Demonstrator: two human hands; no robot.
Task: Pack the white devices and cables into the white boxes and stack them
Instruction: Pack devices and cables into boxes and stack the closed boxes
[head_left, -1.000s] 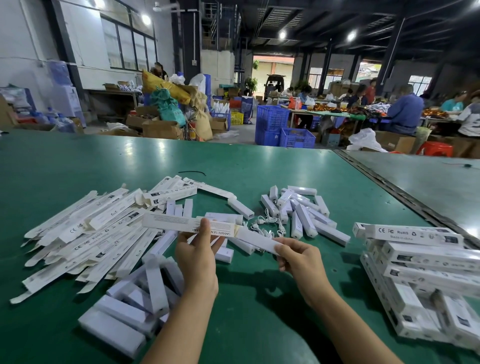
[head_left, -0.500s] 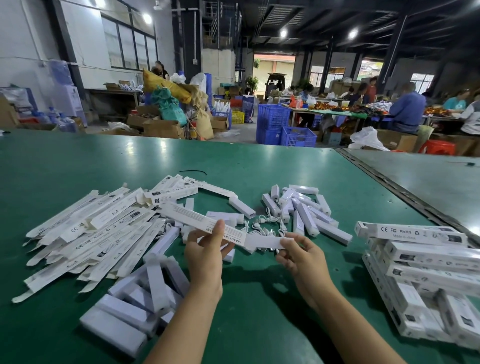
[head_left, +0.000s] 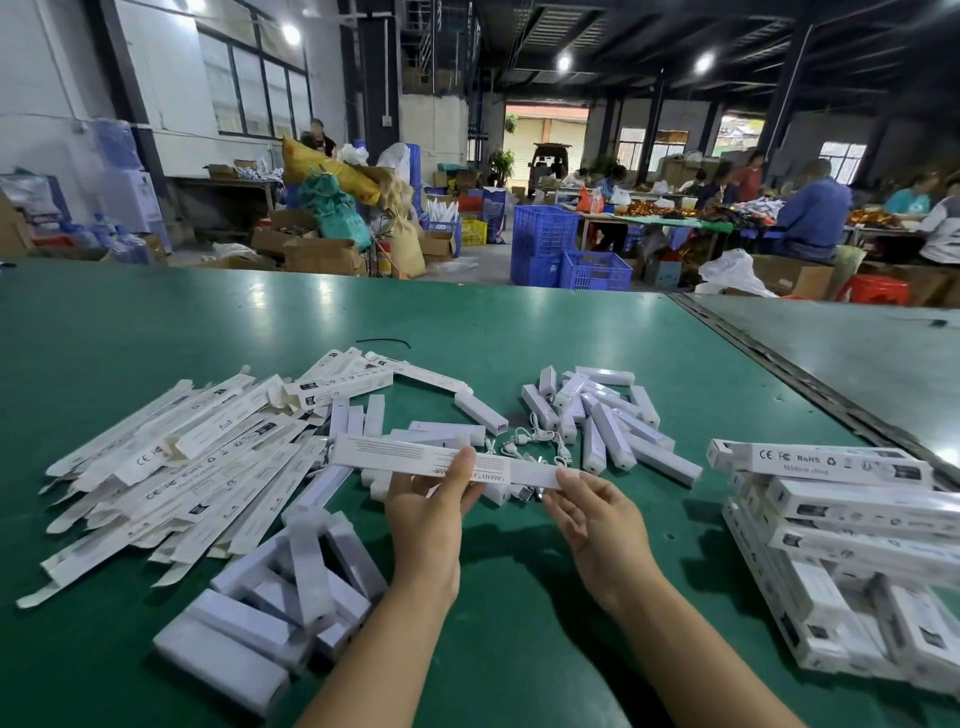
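Observation:
My left hand (head_left: 428, 512) grips a long white box (head_left: 395, 457) held level above the green table (head_left: 519, 338). My right hand (head_left: 597, 512) pinches a white device (head_left: 537, 475) that sticks out of the box's right end. Flat unfolded white boxes (head_left: 197, 457) lie in a heap at the left. Loose white devices (head_left: 608, 421) lie in a pile behind my hands, with white cables (head_left: 530, 441) tangled beside them. Packed boxes (head_left: 852, 525) are stacked at the right.
Several white foam inserts (head_left: 280, 587) lie at the near left. A black cable tie (head_left: 384, 343) rests farther back. A metal seam (head_left: 810, 384) divides this table from another at the right. Blue crates (head_left: 566, 249) and seated workers (head_left: 810, 213) are beyond the far edge.
The box has tipped from slanted to level, and the device sits deeper in its right end. Both hands stayed near the table's middle.

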